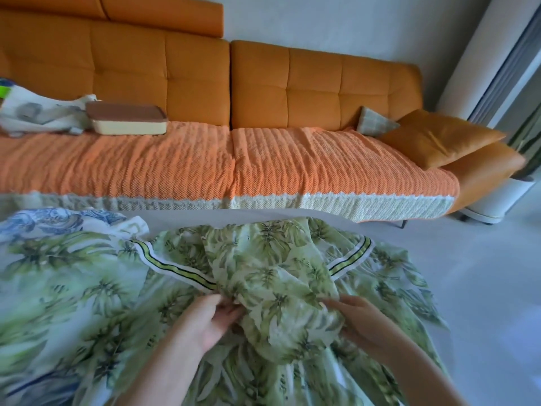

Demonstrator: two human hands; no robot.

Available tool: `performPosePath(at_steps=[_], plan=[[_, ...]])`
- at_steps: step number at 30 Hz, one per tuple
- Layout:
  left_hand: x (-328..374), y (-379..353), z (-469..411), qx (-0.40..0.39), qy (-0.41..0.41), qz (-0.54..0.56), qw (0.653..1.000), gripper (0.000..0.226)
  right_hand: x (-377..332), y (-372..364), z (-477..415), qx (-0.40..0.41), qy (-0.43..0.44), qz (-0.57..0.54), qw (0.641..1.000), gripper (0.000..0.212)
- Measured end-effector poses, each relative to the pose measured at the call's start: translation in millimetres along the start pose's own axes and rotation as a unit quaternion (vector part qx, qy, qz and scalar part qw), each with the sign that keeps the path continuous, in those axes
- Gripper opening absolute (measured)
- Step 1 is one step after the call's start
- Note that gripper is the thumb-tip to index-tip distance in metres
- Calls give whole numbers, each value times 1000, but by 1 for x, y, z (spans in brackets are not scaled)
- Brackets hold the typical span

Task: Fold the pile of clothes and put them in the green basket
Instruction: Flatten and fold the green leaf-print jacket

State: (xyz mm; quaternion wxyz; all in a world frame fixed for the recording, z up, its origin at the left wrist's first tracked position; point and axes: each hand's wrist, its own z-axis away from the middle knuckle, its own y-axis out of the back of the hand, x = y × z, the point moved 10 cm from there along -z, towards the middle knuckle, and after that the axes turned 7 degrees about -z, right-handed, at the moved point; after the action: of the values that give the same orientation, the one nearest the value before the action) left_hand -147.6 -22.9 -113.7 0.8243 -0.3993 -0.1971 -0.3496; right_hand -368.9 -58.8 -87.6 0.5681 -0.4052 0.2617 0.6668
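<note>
**Garment** (272,273): green leaf print on a pale ground, spread flat on a pale surface (187,219). It reaches past the fingertips of both hands, out beyond each wrist and under both forearms.

**Flap** (263,253): a folded panel of the same garment, running away from the fingertips. Its bunched near end lies between the two hands and touches both.

**Left hand** (210,320): fingers (231,310) curled together, pinching the left edge of the bunched flap.

**Right hand** (366,320): fingers (333,303) closed on the right edge of the same bunch, lower fingertips hidden under the cloth. Motion blur softens the detail.

**Striped band** (175,269): white, dark and yellow-green trim, just beyond the left fingertips and slanting away to the left.

**Second band** (351,257): matching trim, beyond the right fingertips.

**Blue-print cloth** (44,222): well to the left of the left fingers, at the far corner, meeting the garment's edge.

**Sofa** (316,83): orange, with an orange knit throw (292,159), well beyond all fingertips.

**On the sofa:**
- far left, a cream box (128,124) with a brown lid
- beside the box, a pale printed cloth (35,112)
- far right, orange cushions (439,136)
</note>
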Motion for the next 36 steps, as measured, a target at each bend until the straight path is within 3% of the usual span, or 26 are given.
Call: performPosePath(at_steps=[1,3,5,7,9,10,13,15,16,18,19,20,21,22,24,26,27,28,29,31,32,33,34,36], plan=[[-5,-4,6,-11,11,65,998,28,-13,-1,6,0,32,-44,998,20],[-9,-4,18,-5,11,69,998,28,-32,-4,15,-10,80,-74,994,29],[-10,12,20,35,-5,-15,999,26,-34,0,21,27,90,50,994,38],[-7,26,20,71,-16,-120,990,58,-19,7,23,70,52,209,974,44],[-13,25,22,68,-16,-241,968,101,7,1,28,43,-12,193,980,53],[-14,28,18,76,-23,-265,961,101,16,-4,30,26,-25,148,988,57],[-16,23,20,75,-31,-148,986,44,14,-1,30,46,33,67,996,71],[-10,28,20,87,-55,-116,988,45,4,0,33,66,75,52,994,75],[-4,33,22,110,-76,-164,977,54,1,-1,33,69,94,98,988,81],[12,39,37,170,-133,-342,914,65,-4,-3,35,96,143,247,954,90],[20,34,45,192,-168,-457,852,69,-9,-4,37,119,184,311,925,89],[28,24,54,213,-210,-572,764,73,-15,-10,41,134,234,360,893,85],[31,11,64,222,-258,-652,677,75,-21,-20,45,139,279,400,862,82],[31,-4,72,212,-309,-688,621,73,-26,-34,48,137,318,436,831,80],[15,-29,71,147,-376,-728,554,61,-25,-63,45,102,340,506,786,75],[-9,-41,61,95,-365,-788,488,54,-7,-81,35,57,322,564,758,70],[-17,-38,54,94,-363,-816,440,62,7,-80,28,41,301,586,751,68],[-25,-32,46,84,-342,-838,418,68,22,-74,19,32,277,606,745,67],[-33,-23,39,68,-311,-849,421,70,31,-68,15,30,266,624,734,66],[-38,-14,34,73,-290,-857,420,77,36,-53,15,51,247,616,746,68],[-39,-16,35,58,-288,-854,429,86,32,-52,17,48,239,618,748,70],[-35,-18,35,58,-289,-844,447,95,25,-55,18,58,286,630,720,71],[-26,-24,37,65,-311,-832,455,95,24,-58,18,30,280,612,739,70],[-10,-41,40,85,-332,-820,458,73,8,-61,18,23,297,583,756,69]])
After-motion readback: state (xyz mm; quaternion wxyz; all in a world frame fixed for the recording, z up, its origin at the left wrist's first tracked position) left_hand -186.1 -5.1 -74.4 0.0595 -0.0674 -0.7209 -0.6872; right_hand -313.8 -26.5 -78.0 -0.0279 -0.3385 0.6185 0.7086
